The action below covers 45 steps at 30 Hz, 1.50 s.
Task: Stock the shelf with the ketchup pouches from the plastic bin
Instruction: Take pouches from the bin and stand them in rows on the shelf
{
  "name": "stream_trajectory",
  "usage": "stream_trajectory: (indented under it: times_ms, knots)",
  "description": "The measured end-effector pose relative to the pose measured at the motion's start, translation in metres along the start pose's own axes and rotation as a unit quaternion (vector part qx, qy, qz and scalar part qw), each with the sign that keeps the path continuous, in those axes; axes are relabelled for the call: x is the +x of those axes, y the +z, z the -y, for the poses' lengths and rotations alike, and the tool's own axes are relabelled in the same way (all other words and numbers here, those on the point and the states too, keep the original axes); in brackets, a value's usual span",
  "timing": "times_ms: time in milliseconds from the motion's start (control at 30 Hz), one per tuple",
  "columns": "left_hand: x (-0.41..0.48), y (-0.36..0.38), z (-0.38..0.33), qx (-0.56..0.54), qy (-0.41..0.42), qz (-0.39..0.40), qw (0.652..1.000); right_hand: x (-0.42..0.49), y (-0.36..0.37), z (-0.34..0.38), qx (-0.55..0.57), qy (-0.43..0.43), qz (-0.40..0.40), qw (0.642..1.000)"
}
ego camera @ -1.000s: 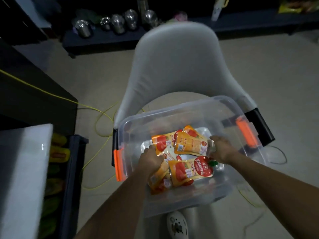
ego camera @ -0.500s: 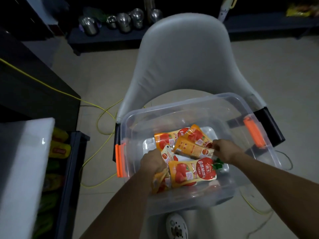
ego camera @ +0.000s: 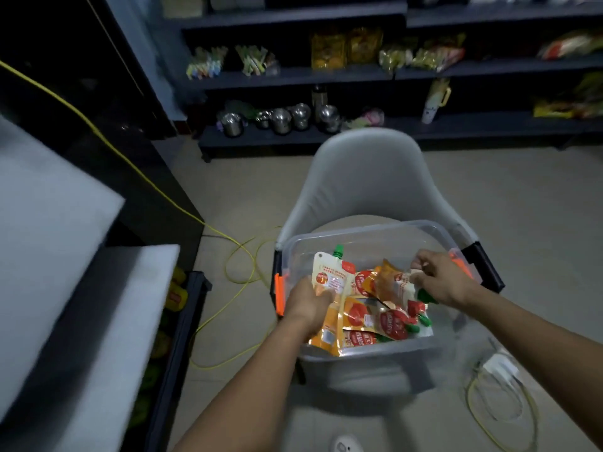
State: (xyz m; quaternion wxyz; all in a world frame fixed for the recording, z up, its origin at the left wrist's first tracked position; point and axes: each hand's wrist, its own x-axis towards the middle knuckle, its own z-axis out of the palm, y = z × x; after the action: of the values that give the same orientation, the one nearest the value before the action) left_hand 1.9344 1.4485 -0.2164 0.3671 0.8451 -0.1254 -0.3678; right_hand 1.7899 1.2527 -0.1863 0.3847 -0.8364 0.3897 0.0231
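A clear plastic bin (ego camera: 365, 234) with orange latches sits on a grey chair (ego camera: 368, 177). Several orange and red ketchup pouches (ego camera: 375, 318) with green caps lie in it. My left hand (ego camera: 308, 305) grips a bundle of pouches; one white-backed pouch (ego camera: 329, 275) stands up above my fingers with its green cap on top. My right hand (ego camera: 440, 278) pinches the edge of an orange pouch (ego camera: 390, 282) lifted over the pile at the bin's right side.
A dark shelf unit (ego camera: 192, 321) with yellow and green packets stands at the left under a white surface (ego camera: 49, 256). Far shelves (ego camera: 326, 135) hold steel pots and snack bags. A yellow cable (ego camera: 235, 278) loops on the floor; a white adapter (ego camera: 501, 367) lies right.
My view has tilted up, showing the far shelves. Both hands have lifted pouches; the left raised a bundle upright, the right pulled an orange pouch up.
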Motion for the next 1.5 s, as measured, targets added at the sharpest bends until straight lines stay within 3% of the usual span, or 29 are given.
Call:
stream_trajectory:
  times_ms: [200,467,600,800,967,1033,1133,1233,1333,1500]
  knots:
    - [-0.143,-0.072,0.038,-0.198,-0.017,-0.042,0.979,-0.110,0.004,0.081,0.087,-0.021,0.035,0.995]
    - [-0.348,-0.170,0.117,-0.410,0.006,-0.079,0.908,-0.283,0.050,0.199,0.158,-0.109,0.072,0.979]
    - [-0.433,-0.208,0.153,-0.556,0.019,-0.042,0.830,-0.350,0.074,0.261,0.178,-0.167,0.121,0.962]
    - [-0.520,-0.256,0.191,-0.701,0.117,-0.032,0.703,-0.422,0.106,0.360,0.194,-0.218,0.255,0.922]
    - [-0.569,-0.290,0.214,-0.784,0.183,-0.069,0.589,-0.461,0.131,0.422,0.140,-0.383,0.219,0.886]
    - [-0.584,-0.304,0.219,-0.793,0.219,-0.086,0.563,-0.472,0.143,0.448,0.114,-0.439,0.184,0.872]
    - [-0.603,-0.324,0.224,-0.782,0.230,-0.160,0.557,-0.483,0.160,0.486,0.061,-0.513,0.148,0.843]
    - [-0.622,-0.340,0.232,-0.754,0.208,-0.246,0.573,-0.501,0.174,0.521,0.056,-0.556,0.165,0.813]
    - [-0.645,-0.352,0.249,-0.694,0.181,-0.358,0.598,-0.524,0.195,0.549,0.075,-0.584,0.234,0.774]
    - [-0.702,-0.378,0.281,-0.555,0.105,-0.565,0.601,-0.576,0.240,0.587,0.110,-0.605,0.346,0.709]
